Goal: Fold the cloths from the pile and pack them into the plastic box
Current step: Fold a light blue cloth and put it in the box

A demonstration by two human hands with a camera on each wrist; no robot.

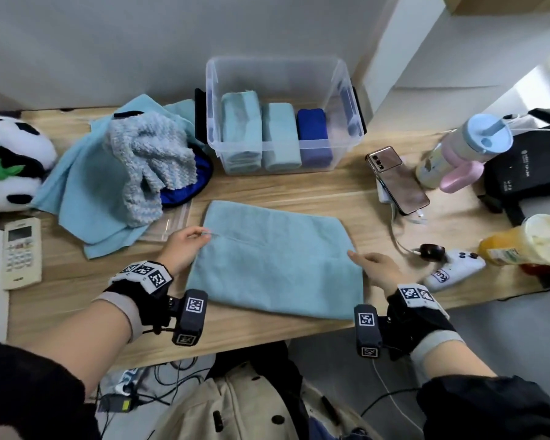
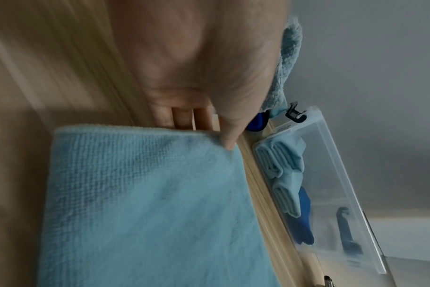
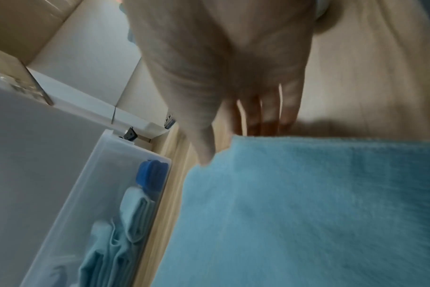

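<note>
A light blue cloth [image 1: 273,262] lies folded flat on the wooden table [image 1: 299,188] in front of me. My left hand [image 1: 200,235] pinches its left edge, thumb on top [image 2: 228,143] and fingers [image 2: 184,120] tucked under. At the right edge my right hand [image 1: 358,257] grips the same way, thumb [image 3: 204,155] over the corner; this view is blurred. Behind the cloth stands the clear plastic box [image 1: 340,90], holding two folded light blue cloths [image 1: 242,128] and a dark blue one [image 1: 313,134] side by side. The pile of unfolded cloths [image 1: 124,166] lies to the box's left.
A panda plush [image 1: 10,160] and a remote [image 1: 21,252] sit at the far left. On the right are a phone [image 1: 397,179], a tumbler [image 1: 464,147], a black bag [image 1: 527,166], a juice cup [image 1: 527,239], a white controller [image 1: 454,268] and a cable.
</note>
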